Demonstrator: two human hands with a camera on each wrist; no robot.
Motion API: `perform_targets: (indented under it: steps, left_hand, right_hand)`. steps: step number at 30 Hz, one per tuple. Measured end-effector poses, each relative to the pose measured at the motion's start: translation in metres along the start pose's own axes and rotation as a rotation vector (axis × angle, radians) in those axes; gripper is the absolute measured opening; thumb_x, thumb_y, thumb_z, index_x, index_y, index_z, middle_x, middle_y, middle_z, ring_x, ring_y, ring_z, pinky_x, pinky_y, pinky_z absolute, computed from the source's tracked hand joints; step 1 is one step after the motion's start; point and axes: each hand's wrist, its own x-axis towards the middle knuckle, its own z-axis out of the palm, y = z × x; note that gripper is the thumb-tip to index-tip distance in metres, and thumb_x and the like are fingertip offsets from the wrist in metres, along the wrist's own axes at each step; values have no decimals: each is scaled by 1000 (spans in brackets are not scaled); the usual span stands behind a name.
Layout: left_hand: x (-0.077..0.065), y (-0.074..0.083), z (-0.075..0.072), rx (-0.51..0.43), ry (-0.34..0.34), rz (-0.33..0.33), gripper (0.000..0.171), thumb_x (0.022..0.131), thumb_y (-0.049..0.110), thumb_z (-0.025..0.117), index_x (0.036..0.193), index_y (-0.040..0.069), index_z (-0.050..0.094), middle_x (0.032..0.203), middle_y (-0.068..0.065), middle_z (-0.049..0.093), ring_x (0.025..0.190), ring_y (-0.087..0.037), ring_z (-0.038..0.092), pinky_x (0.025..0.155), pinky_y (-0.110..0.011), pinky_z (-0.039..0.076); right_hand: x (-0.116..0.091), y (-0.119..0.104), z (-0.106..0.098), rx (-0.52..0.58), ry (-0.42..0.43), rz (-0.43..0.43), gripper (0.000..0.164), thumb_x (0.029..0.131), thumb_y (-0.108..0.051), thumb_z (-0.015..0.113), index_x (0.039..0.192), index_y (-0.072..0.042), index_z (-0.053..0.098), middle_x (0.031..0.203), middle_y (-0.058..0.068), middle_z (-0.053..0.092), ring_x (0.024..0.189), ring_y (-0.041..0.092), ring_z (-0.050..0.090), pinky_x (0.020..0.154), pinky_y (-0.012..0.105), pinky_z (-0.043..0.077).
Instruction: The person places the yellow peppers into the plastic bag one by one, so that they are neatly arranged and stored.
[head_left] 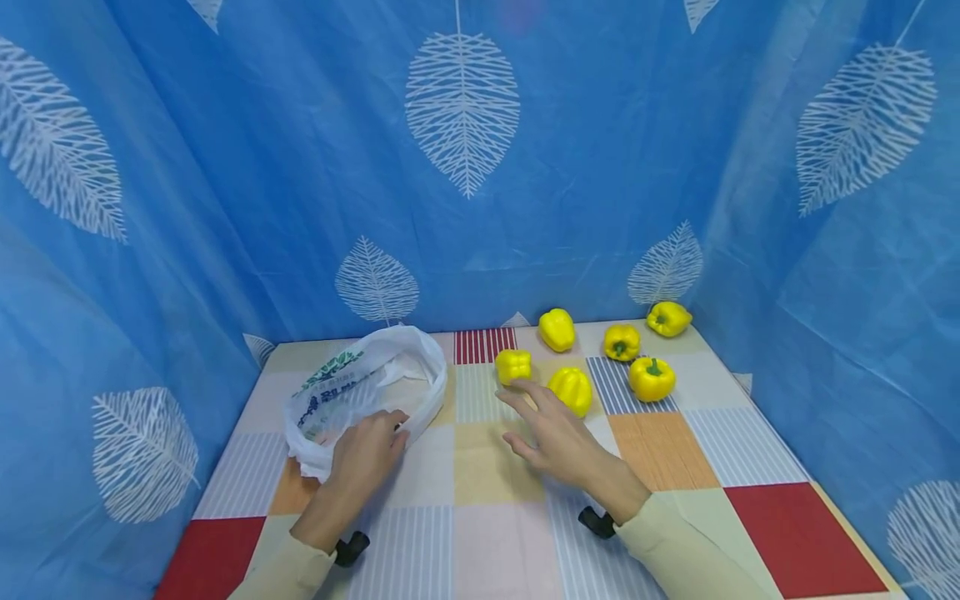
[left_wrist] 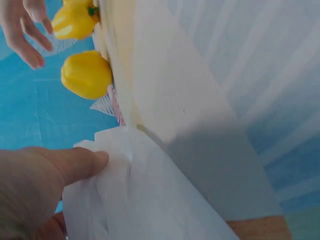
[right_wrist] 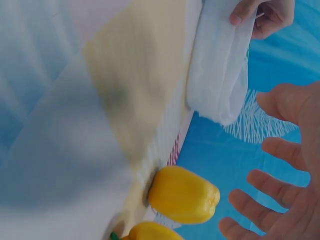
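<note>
Hands, bag and peppers on a cloth-covered desk (head_left: 495, 467). The left hand (head_left: 367, 450) pinches the near rim of a white plastic bag (head_left: 341, 387), its grip clamped on the thin film; the right hand (head_left: 562, 437) hovers with its grip apart and holding nothing. Six yellow peppers (head_left: 572, 391) lie to the right of the bag, the smallest-looking one (head_left: 513, 367) just beyond the right fingertips. A careless nudge could roll these rounded peppers, and the corner pepper (head_left: 669, 319), near the desk's edge, has least room. The limp bag, pinched on one side, could fold inward or slide if tugged. The left hand covers part of the bag's mouth, so its contents are hard to judge; both wrist views cut off the bag and some peppers.
</note>
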Motion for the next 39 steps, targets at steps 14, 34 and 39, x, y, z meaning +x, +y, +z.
perform_targets:
  steps: [14,34,39]
  left_hand:
    - [-21,16,-15,-187,-306,57,13,98,15,94,109,21,92,101,6,88,89,-11,79,79,-36,69]
    - [-31,13,-31,-225,-422,311,16,106,35,86,119,26,92,110,12,86,97,-6,80,81,-31,66]
    - [-33,19,-29,-154,-147,187,26,105,39,88,127,25,89,143,-7,78,134,-33,76,109,-62,67]
  right_hand:
    - [21,-16,15,61,-97,17,61,113,-36,78,167,-14,62,180,18,53,157,44,61,125,65,60]
    - [25,-8,15,260,-235,288,69,108,-31,84,169,-10,60,179,29,50,144,43,70,127,65,59]
    - [20,-8,13,251,-242,377,80,104,-17,88,173,-1,51,178,29,50,161,47,56,136,66,49]
